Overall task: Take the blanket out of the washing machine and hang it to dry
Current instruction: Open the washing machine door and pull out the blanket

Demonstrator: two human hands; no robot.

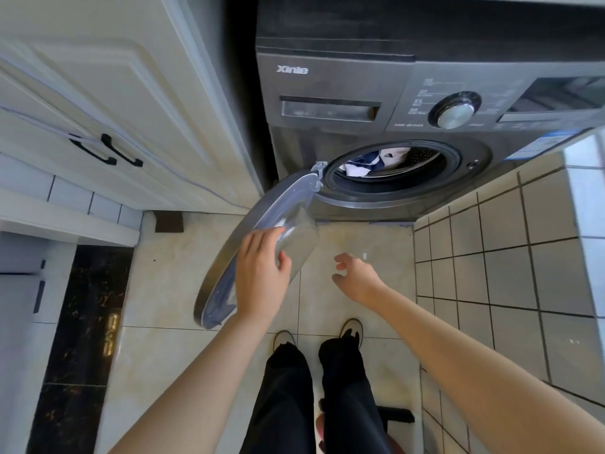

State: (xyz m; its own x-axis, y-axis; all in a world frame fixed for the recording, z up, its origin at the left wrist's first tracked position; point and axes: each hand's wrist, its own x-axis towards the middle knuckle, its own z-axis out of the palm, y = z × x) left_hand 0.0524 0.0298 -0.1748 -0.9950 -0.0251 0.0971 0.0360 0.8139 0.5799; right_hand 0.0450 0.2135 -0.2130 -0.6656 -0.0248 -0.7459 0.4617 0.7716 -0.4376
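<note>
L hand [262,273] lies flat, fingers together, on the washer door [278,204], prob. pinning it wide so the R hand [355,276], empty & loosely spread, can reach the white-navy blanket [370,163] bunched in the drum [422,155].

We look through a single wide-angle camera worn on the person's head, facing forward and tilted steeply down. Both forearms rise from the bottom edge, so the left hand [262,273] and the right hand [355,276] sit close under the lens, near mid-frame. Beyond the hands we face the front of the washing machine [327,80]. Its open door [262,221] swings toward us and lies under the left hand. Nearer us than the hands we see straight down to the shoes [352,329] on the floor [353,237]. A cabinet [114,93] runs left of the left hand, and a tiled wall [497,257] right of the right hand. Straight lines bow toward the edges.
</note>
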